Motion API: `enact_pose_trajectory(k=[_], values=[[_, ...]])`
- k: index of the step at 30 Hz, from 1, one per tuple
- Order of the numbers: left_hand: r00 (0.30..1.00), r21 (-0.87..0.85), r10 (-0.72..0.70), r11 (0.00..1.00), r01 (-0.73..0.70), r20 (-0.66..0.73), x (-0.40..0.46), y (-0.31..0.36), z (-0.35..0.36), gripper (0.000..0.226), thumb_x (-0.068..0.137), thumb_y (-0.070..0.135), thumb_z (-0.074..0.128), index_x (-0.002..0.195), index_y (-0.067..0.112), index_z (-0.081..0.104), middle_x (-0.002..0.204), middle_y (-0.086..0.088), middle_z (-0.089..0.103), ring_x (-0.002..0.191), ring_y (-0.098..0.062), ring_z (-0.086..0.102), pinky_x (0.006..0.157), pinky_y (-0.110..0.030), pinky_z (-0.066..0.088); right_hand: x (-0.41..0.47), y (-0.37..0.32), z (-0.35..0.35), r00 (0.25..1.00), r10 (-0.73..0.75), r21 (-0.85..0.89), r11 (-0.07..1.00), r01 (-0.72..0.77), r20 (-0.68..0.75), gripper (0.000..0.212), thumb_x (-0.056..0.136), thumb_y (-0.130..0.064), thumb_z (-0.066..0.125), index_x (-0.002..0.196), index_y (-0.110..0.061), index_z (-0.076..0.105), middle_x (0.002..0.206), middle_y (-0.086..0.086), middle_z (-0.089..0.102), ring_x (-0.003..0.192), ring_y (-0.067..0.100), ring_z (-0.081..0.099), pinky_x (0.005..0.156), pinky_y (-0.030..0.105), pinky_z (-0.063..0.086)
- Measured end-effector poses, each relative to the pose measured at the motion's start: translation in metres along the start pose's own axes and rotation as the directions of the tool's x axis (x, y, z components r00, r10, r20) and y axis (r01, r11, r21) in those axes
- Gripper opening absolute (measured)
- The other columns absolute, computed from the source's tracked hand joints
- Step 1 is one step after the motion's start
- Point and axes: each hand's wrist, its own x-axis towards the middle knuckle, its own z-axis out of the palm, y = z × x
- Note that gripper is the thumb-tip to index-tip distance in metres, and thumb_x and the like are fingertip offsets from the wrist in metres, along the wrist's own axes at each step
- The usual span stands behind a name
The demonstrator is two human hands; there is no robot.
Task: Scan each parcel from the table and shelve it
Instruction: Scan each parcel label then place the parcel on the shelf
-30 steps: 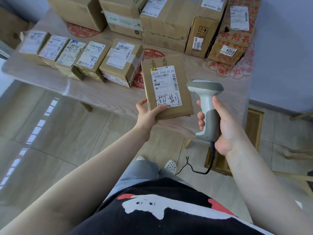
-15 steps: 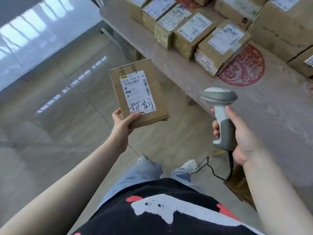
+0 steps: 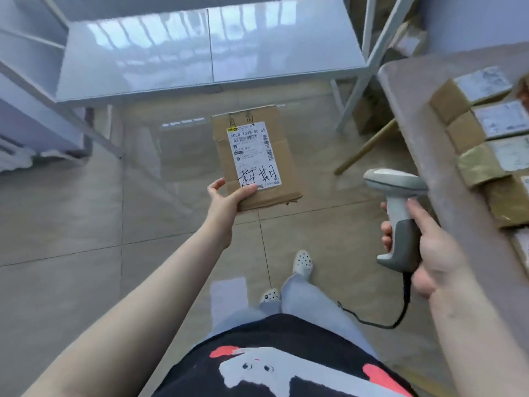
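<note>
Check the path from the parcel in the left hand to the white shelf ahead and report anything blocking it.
Nothing visible blocks it. The left hand holds the parcel over bare floor, and the white shelf ahead shows an open surface. The table stands off to the right.

Head-worn view, facing steeply down, near hands (image 3: 226, 196)

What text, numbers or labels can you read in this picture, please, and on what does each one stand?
"502D T09B-50 55": printed atop the white label on the held parcel.
"超期": handwritten across that label's lower end.
Two handwritten characters on the cardboard above the label: too blurred to read.
Barcodes and small print on the label: too small.
Labels on the table's parcels: blurred, unreadable.
</note>
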Motion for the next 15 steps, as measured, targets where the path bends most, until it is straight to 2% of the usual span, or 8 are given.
enact_pose_trajectory(k=[2, 5, 8, 12, 15], values=[[0.998, -0.034, -0.007, 0.999, 0.005, -0.058, 0.014, 0.013, -0.017, 0.106, 0.037, 0.050, 0.084, 0.128, 0.037, 0.032, 0.122, 0.004, 0.065, 0.107, -0.017, 0.061, 0.091, -0.035, 0.038, 0.019, -0.016, 0.032, 0.999, 0.009, -0.044, 0.999, -0.007, 0.047, 0.040, 0.095, -0.054, 0.051, 0.102, -0.020, 0.070, 0.066, -0.003, 0.061, 0.054, 0.008, 0.055, 0.061, 0.023, 0.046], [0.989, -0.097, 0.005, 0.995, -0.020, -0.145, 0.040, 0.035, -0.040, 0.093, 0.049, 0.043, 0.083, 0.127, 0.035, 0.033, 0.124, 0.001, 0.064, 0.099, -0.015, 0.060, 0.090, -0.034, 0.040, 0.049, -0.040, 0.081, 0.991, 0.020, -0.073, 0.997, -0.010, 0.133, 0.042, 0.093, -0.055, 0.053, 0.106, -0.018, 0.069, 0.067, -0.002, 0.062, 0.057, 0.009, 0.056, 0.064, 0.024, 0.046], [0.972, -0.154, 0.008, 0.987, -0.046, -0.234, 0.065, 0.063, -0.061, 0.090, 0.052, 0.042, 0.081, 0.128, 0.033, 0.033, 0.117, 0.003, 0.064, 0.095, -0.012, 0.059, 0.099, -0.036, 0.041, 0.080, -0.065, 0.130, 0.975, 0.016, -0.090, 0.996, 0.004, 0.220, 0.040, 0.093, -0.053, 0.054, 0.104, -0.018, 0.070, 0.069, 0.000, 0.061, 0.060, 0.011, 0.055, 0.069, 0.027, 0.045], [0.954, -0.216, 0.037, 0.971, -0.106, -0.299, 0.090, 0.107, -0.080, 0.091, 0.055, 0.038, 0.078, 0.134, 0.028, 0.034, 0.103, 0.012, 0.065, 0.088, -0.006, 0.061, 0.078, -0.028, 0.040, 0.114, -0.101, 0.193, 0.941, 0.049, -0.172, 0.985, 0.010, 0.335, 0.045, 0.090, -0.056, 0.057, 0.108, -0.017, 0.070, 0.071, 0.000, 0.063, 0.058, 0.009, 0.059, 0.061, 0.025, 0.048], [0.940, -0.249, 0.063, 0.957, -0.152, -0.336, 0.106, 0.137, -0.099, 0.091, 0.055, 0.034, 0.078, 0.137, 0.025, 0.038, 0.091, 0.017, 0.069, 0.074, 0.002, 0.065, 0.072, -0.026, 0.039, 0.132, -0.126, 0.237, 0.913, 0.067, -0.219, 0.975, 0.025, 0.402, 0.041, 0.091, -0.055, 0.057, 0.105, -0.020, 0.071, 0.069, -0.001, 0.063, 0.056, 0.008, 0.058, 0.056, 0.023, 0.049]])
